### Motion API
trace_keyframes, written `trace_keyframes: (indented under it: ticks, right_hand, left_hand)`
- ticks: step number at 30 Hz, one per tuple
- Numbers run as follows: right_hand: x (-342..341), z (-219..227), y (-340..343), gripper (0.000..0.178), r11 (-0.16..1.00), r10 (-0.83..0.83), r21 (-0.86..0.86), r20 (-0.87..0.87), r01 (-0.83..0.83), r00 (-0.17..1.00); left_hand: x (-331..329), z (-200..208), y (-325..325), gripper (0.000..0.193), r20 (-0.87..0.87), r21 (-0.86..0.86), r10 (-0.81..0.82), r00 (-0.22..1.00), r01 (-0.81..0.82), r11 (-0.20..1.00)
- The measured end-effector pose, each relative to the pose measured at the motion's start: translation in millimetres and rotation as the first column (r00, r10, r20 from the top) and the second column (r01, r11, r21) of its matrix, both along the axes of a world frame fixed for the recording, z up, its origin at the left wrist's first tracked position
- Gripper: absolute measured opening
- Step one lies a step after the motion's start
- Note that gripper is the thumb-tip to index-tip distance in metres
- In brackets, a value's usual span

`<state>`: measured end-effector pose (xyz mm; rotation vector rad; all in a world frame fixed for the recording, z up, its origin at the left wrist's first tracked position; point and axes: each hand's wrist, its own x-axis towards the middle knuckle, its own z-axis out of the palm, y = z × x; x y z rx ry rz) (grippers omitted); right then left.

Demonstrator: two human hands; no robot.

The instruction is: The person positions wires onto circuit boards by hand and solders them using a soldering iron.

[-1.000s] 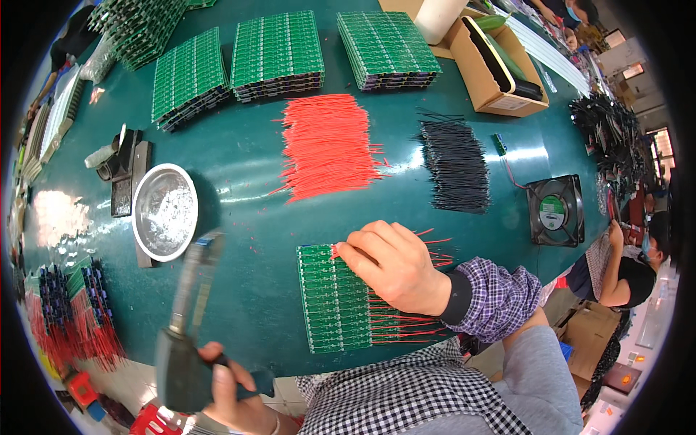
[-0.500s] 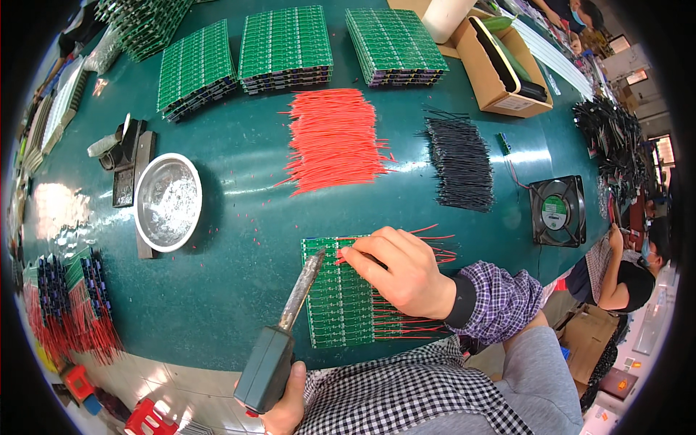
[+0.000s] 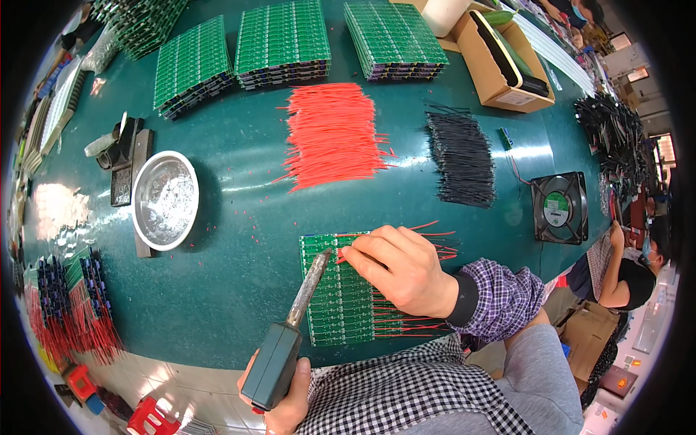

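My left hand (image 3: 293, 397) is wrapped round the dark green handle of a soldering iron (image 3: 307, 290). The iron slants up to the right, its tip at the upper part of a green circuit board panel (image 3: 341, 308) lying flat on the table. Just right of that tip, my right hand (image 3: 406, 270) pinches red wire (image 3: 342, 254) against the panel; how many strands it holds is hidden by the fingers. More red wires (image 3: 409, 328) stick out from the panel's right side, below and beyond my right hand.
Ahead lie a pile of red wires (image 3: 333, 134) and a pile of black wires (image 3: 462, 156). Stacked circuit panels (image 3: 283, 43) stand at the back. A white bowl (image 3: 165, 201) sits left, a small fan (image 3: 558, 208) right, near a cardboard box (image 3: 500, 65). Another person works far right.
The soldering iron's tip has shifted slightly right and nearer the pinched wire, and my left hand has moved a little up and right. My right hand stays almost in place.
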<state>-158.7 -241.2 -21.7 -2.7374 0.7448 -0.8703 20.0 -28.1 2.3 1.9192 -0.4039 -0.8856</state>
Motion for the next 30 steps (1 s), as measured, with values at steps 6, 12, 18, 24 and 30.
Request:
trace_keyframes:
  ticks: [6,12,18,24,30]
  right_hand:
    - [0,0,0,0.025,1.000,-0.002,0.001,0.009,0.002,1.000]
    - [0,1,0,0.028,1.000,-0.016,0.018,-0.001,0.016,1.000]
    - [1,1,-1,0.028,0.999,-0.020,0.026,0.003,0.020,1.000]
    - [1,2,-3,0.021,1.000,-0.008,0.006,0.004,0.008,1.000]
    - [0,0,-2,0.022,1.000,-0.006,0.019,0.018,0.005,1.000]
  left_hand:
    - [-1,-3,0,0.033,0.056,-0.056,-0.014,0.998,0.017,0.998]
    - [-1,3,-7,0.035,0.000,-0.061,0.010,1.000,-0.010,0.998]
    - [-3,5,-14,0.038,0.036,-0.053,0.029,0.999,-0.027,0.998]
    - [-1,3,-13,0.040,0.045,-0.082,0.024,0.999,-0.020,0.996]
    - [1,4,-10,0.039,0.026,-0.044,-0.001,1.000,0.003,0.999]
